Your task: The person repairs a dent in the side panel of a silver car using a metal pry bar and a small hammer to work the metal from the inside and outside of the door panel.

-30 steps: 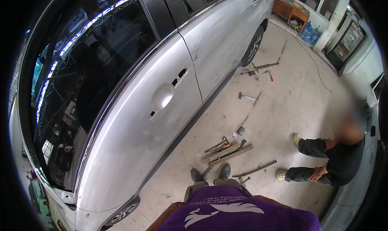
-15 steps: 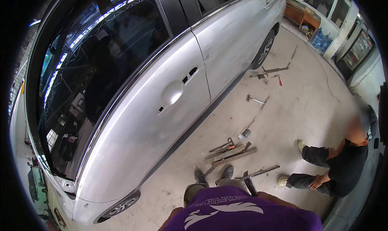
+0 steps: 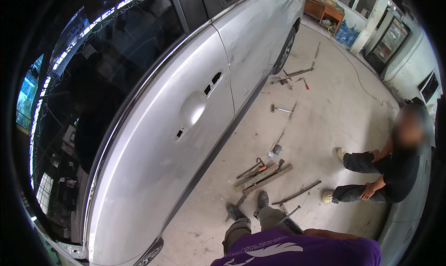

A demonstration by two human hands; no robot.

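Note:
A strip of my right arm (image 3: 331, 233) shows at the lower edge beside my purple shirt, and the shirt hides its hand. Just past the end of that arm, by my right leg, is a dark tool with a thin metal bar (image 3: 291, 213); whether the hand grips it is hidden. My left hand is out of the picture. On my left stands a silver car, its front door (image 3: 153, 173) bearing a rounded handle recess (image 3: 193, 108) with open slots and no handle fitted.
Wooden blocks (image 3: 267, 178) and bars lie ahead of my shoes, with a dark rod (image 3: 297, 193) to their right. Farther off are a hammer (image 3: 282, 109) and a red-handled tool (image 3: 306, 84). A person in black (image 3: 404, 173) sits at right. A glass-door cabinet (image 3: 389, 40) stands behind.
My view has shifted, so the car sits farther left. My left arm has dropped out of sight. The bar tool has shifted away from the dark rod on the floor. The seated person's head has risen.

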